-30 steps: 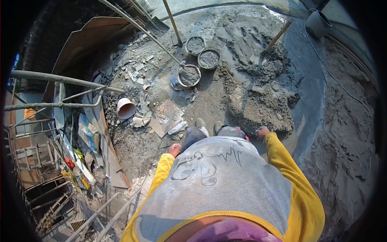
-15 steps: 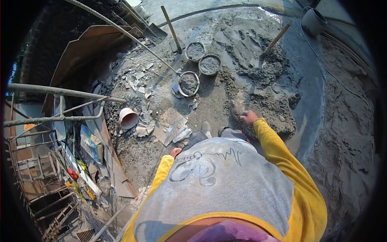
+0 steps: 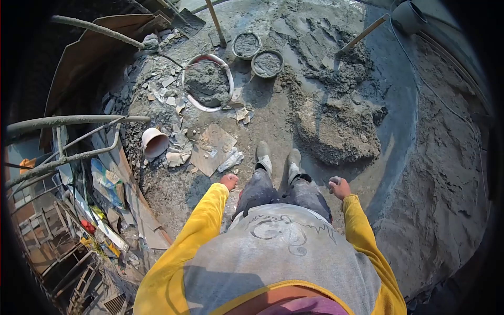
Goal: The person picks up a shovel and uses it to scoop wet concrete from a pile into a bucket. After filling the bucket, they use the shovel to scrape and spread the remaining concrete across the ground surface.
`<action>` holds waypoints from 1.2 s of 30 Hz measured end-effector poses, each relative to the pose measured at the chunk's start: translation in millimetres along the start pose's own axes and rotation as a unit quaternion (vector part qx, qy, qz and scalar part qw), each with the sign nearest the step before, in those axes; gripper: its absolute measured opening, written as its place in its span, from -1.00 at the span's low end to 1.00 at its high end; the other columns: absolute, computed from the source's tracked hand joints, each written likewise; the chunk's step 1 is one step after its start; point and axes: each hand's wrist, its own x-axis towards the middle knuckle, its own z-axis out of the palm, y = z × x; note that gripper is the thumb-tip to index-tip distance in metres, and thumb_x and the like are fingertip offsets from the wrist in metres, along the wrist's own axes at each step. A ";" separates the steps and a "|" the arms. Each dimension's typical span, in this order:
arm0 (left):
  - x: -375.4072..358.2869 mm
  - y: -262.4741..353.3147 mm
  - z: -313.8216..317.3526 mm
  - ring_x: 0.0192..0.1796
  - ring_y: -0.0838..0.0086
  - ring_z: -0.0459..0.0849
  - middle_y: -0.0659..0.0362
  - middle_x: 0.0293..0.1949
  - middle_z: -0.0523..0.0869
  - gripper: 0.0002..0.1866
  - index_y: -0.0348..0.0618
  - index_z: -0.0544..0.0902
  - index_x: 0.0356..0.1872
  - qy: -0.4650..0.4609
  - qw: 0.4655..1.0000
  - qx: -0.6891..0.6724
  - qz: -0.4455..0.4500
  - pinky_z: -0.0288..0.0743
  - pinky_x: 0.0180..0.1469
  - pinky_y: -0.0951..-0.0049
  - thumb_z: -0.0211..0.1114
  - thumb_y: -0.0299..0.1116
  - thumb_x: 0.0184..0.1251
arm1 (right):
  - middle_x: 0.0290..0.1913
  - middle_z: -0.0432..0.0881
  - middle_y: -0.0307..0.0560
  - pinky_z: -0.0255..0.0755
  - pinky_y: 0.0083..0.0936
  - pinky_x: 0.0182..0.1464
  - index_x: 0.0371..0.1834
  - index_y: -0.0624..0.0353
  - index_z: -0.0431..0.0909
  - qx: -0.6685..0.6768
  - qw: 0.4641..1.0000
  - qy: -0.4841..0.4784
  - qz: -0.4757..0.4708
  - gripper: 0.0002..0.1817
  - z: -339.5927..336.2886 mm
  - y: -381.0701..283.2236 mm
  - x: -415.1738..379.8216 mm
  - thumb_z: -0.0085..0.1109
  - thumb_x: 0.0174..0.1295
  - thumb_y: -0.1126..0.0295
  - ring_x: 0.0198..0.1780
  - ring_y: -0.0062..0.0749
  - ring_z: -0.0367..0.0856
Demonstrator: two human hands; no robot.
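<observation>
While a roped bucket [image 3: 212, 109] of grey mix hangs upper left of centre, my left hand [image 3: 229, 182] is loosely clenched. My right hand [image 3: 339, 187], right of centre, is half-open, gripping nothing.

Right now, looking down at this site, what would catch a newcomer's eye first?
Probably the big bucket heaped with wet grey mortar, on a rope, left of two other filled buckets. Next, the rough mound ahead to the right, with a wooden handle slanting up from it. The yellow sleeves stand out too, on either side of the grey shirt.
</observation>
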 end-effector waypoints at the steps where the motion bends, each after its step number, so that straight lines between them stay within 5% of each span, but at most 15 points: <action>1: 6.0 5.6 5.6 -0.48 0.53 0.57 0.21 -0.51 0.63 -0.78 -0.19 0.63 -0.34 -0.005 1.000 0.017 -0.007 0.47 -0.40 0.48 0.21 -0.25 0.10 | -0.36 0.60 -0.02 0.51 -0.49 -0.38 -0.12 0.41 0.48 0.029 0.999 0.001 -0.019 -0.72 3.1 2.8 -6.1 0.05 0.14 0.46 -0.41 -0.38 0.61; 6: 5.5 38.7 45.6 -0.41 0.49 0.59 0.13 -0.40 0.66 -0.72 -0.22 0.62 -0.27 -0.026 0.998 0.039 0.052 0.47 -0.32 0.42 0.21 -0.23 0.10 | -0.24 0.59 0.05 0.55 -0.48 -0.32 -0.06 0.43 0.45 0.086 0.995 0.010 -0.050 -0.68 1.7 25.0 -27.0 0.02 0.14 0.46 -0.31 -0.34 0.61; 9: -3.9 49.7 75.1 -0.42 0.50 0.57 0.17 -0.44 0.63 -0.73 -0.23 0.60 -0.23 -0.053 0.996 0.035 0.070 0.47 -0.34 0.49 0.20 -0.26 0.13 | -0.29 0.62 0.01 0.52 -0.51 -0.34 -0.10 0.37 0.50 0.088 0.994 0.039 -0.052 -0.70 -2.3 69.2 -31.9 0.06 0.11 0.44 -0.41 -0.40 0.62; 16: -75.3 55.5 148.2 -0.54 0.57 0.51 0.21 -0.50 0.58 -0.80 -0.23 0.56 -0.26 0.002 0.999 -0.005 0.052 0.43 -0.49 0.56 0.18 -0.33 0.15 | -0.31 0.60 0.01 0.54 -0.49 -0.37 -0.07 0.39 0.46 0.200 0.975 0.068 -0.071 -0.71 -44.7 226.2 -46.7 0.03 0.16 0.46 -0.40 -0.38 0.60; 18: -113.7 50.6 168.0 -0.61 0.58 0.47 0.22 -0.56 0.54 -0.85 -0.20 0.54 -0.44 -0.013 0.998 0.054 -0.011 0.35 -0.61 0.56 0.18 -0.32 0.14 | -0.33 0.59 0.01 0.53 -0.49 -0.42 -0.10 0.39 0.46 0.267 0.957 0.106 -0.039 -0.73 -53.5 291.5 -66.4 0.02 0.18 0.46 -0.43 -0.37 0.59; 19: -78.3 -0.3 161.6 -0.48 0.48 0.55 0.14 -0.45 0.62 -0.77 -0.17 0.59 -0.36 -0.058 0.997 0.058 -0.013 0.47 -0.44 0.44 0.15 -0.21 0.15 | -0.35 0.59 0.01 0.51 -0.50 -0.46 -0.12 0.38 0.47 0.298 0.946 0.129 -0.013 -0.74 -57.5 325.4 -81.0 0.02 0.18 0.45 -0.47 -0.37 0.58; 20: -50.2 -29.5 160.4 -0.20 0.28 0.62 0.06 -0.22 0.67 -0.65 -0.07 0.63 -0.19 -0.034 0.908 0.417 0.008 0.48 -0.13 0.27 0.10 -0.08 0.16 | -0.39 0.59 -0.01 0.49 -0.51 -0.50 -0.15 0.36 0.48 0.321 0.934 0.158 0.027 -0.76 -61.8 353.0 -103.0 0.02 0.17 0.44 -0.52 -0.38 0.57; 22: -119.4 53.3 201.7 0.08 0.13 0.52 0.06 0.01 0.60 -0.55 0.05 0.58 -0.02 -0.245 0.720 0.616 0.205 0.34 0.12 0.20 -0.01 0.01 0.17 | -0.46 0.58 -0.04 0.44 -0.53 -0.56 -0.19 0.31 0.49 0.398 0.892 0.183 0.112 -0.78 -60.9 427.3 -137.9 0.00 0.14 0.44 -0.59 -0.38 0.55; 24: -117.4 70.6 235.2 0.10 0.13 0.50 0.02 0.01 0.59 -0.49 0.01 0.57 0.00 -0.209 0.765 0.589 0.157 0.34 0.13 0.23 -0.02 0.08 0.16 | -0.50 0.57 -0.07 0.38 -0.55 -0.62 -0.21 0.25 0.50 0.525 0.815 0.153 0.192 -0.79 -48.7 518.4 -155.4 -0.04 0.12 0.46 -0.65 -0.37 0.53; 27: -99.9 78.1 278.1 0.13 0.13 0.49 -0.03 0.01 0.58 -0.39 -0.04 0.56 0.02 -0.156 0.823 0.542 0.070 0.34 0.15 0.28 -0.02 0.20 0.15 | -0.44 0.58 -0.03 0.23 -0.63 -0.71 -0.25 0.18 0.44 0.566 0.751 0.243 0.239 -0.84 -39.5 518.3 -224.8 -0.07 0.20 0.37 -0.63 -0.45 0.50; 30: -110.7 141.5 355.3 -0.23 0.33 0.48 0.07 -0.25 0.58 -0.55 -0.12 0.55 -0.07 -0.148 0.910 0.386 0.037 0.33 -0.23 0.40 0.09 -0.01 0.15 | -0.39 0.59 -0.05 0.26 -0.59 -0.67 -0.19 0.14 0.43 0.581 0.693 0.325 0.277 -0.81 -34.9 504.1 -260.3 -0.04 0.20 0.32 -0.54 -0.44 0.54; 33: -112.8 201.3 443.4 -0.59 0.52 0.48 0.17 -0.52 0.59 -0.69 -0.19 0.55 -0.16 -0.167 0.925 0.340 0.036 0.32 -0.61 0.53 0.20 -0.22 0.16 | -0.29 0.60 -0.06 0.32 -0.52 -0.60 -0.06 0.12 0.41 0.631 0.674 0.253 0.291 -0.73 -32.3 522.0 -262.3 -0.03 0.22 0.29 -0.42 -0.40 0.59; 36: -83.0 225.4 525.6 -0.61 0.52 0.48 0.18 -0.52 0.59 -0.70 -0.17 0.54 -0.17 -0.220 0.900 0.375 0.039 0.31 -0.63 0.53 0.19 -0.20 0.16 | -0.20 0.60 -0.06 0.36 -0.47 -0.53 0.03 0.10 0.38 0.596 0.724 0.201 0.283 -0.67 -49.7 535.4 -264.5 -0.02 0.23 0.27 -0.37 -0.36 0.62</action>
